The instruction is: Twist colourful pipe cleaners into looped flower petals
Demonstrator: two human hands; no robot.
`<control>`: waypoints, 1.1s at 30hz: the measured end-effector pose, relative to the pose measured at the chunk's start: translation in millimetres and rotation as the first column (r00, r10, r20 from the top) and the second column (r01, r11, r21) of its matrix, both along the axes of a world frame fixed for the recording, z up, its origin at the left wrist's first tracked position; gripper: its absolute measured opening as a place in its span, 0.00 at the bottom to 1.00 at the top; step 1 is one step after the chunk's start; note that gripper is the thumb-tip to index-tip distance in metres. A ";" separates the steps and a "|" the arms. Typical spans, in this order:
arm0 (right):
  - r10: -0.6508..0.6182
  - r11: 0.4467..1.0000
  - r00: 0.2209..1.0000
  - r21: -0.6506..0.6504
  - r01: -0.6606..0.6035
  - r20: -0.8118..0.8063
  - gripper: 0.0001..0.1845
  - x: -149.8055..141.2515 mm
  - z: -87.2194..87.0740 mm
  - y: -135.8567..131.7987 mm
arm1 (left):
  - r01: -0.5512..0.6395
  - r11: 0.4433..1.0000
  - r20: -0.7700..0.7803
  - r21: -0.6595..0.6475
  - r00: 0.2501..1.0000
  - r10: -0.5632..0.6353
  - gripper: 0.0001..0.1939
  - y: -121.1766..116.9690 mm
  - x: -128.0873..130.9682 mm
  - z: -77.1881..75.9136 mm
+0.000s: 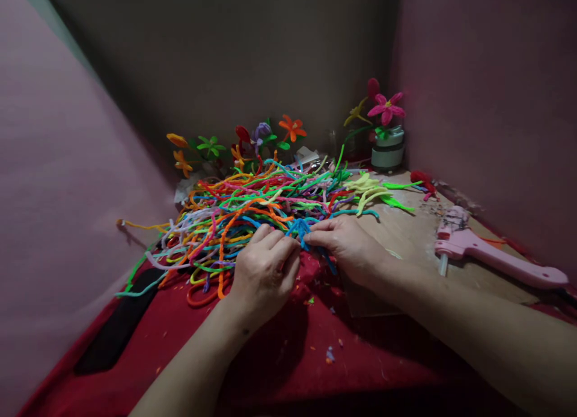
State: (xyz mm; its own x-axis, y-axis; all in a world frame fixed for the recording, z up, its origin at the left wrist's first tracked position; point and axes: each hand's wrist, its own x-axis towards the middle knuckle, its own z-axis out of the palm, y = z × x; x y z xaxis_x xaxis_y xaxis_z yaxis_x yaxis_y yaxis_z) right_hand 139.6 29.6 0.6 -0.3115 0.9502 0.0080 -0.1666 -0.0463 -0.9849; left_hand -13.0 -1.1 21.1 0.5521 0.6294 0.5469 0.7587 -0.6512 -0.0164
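Observation:
Between my two hands is a blue pipe cleaner (pixel 299 228), bent into several small loops with a tail hanging toward the table. My left hand (pixel 267 262) is closed, its fingers curled and pinching the loops from the left. From the right, the thumb and fingers of my right hand (pixel 345 241) pinch the same blue piece. Right behind both hands spreads a large tangled heap of pipe cleaners (pixel 252 210) in many colours. Exactly how the blue strands cross is partly hidden by my fingers.
A pink glue gun (pixel 496 258) lies at right on a brown board (pixel 415 225). Pipe-cleaner flowers stand behind the heap, and a pink flower (pixel 386 109) rises near a pale jar (pixel 387 152). A black strip (pixel 119 327) lies left on the red cloth (pixel 270 357). Walls enclose the table.

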 end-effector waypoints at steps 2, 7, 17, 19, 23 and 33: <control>-0.020 0.998 0.996 0.067 0.014 0.085 0.09 0.4 -0.3 -0.5 | -0.021 1.000 -0.024 -0.015 0.999 0.020 0.09 0.2 0.5 -1.0; -0.032 0.980 0.977 0.201 -0.011 0.212 0.10 -0.1 -2.8 -3.0 | -0.055 0.997 -0.059 -0.046 0.997 0.053 0.10 1.1 0.7 -4.1; 0.014 0.998 0.986 0.051 -0.023 0.164 0.08 -4.4 -6.7 -1.8 | -0.147 0.989 -0.121 0.017 0.982 0.148 0.11 -2.4 4.3 -8.6; 0.000 1.000 0.988 0.022 -0.004 0.157 0.08 -3.9 -7.7 -0.4 | -0.143 0.989 -0.073 0.029 0.987 0.145 0.08 -2.7 4.8 -9.9; -0.037 0.999 0.992 0.002 0.037 0.123 0.08 -1.7 -5.3 0.6 | -0.044 0.989 0.147 -0.139 0.987 0.064 0.03 -3.4 3.9 -6.4; -0.058 0.997 0.997 -0.054 0.055 -0.051 0.06 -0.2 3.7 -1.1 | 0.612 0.330 0.650 -0.718 0.422 0.632 0.14 12.6 -9.0 10.4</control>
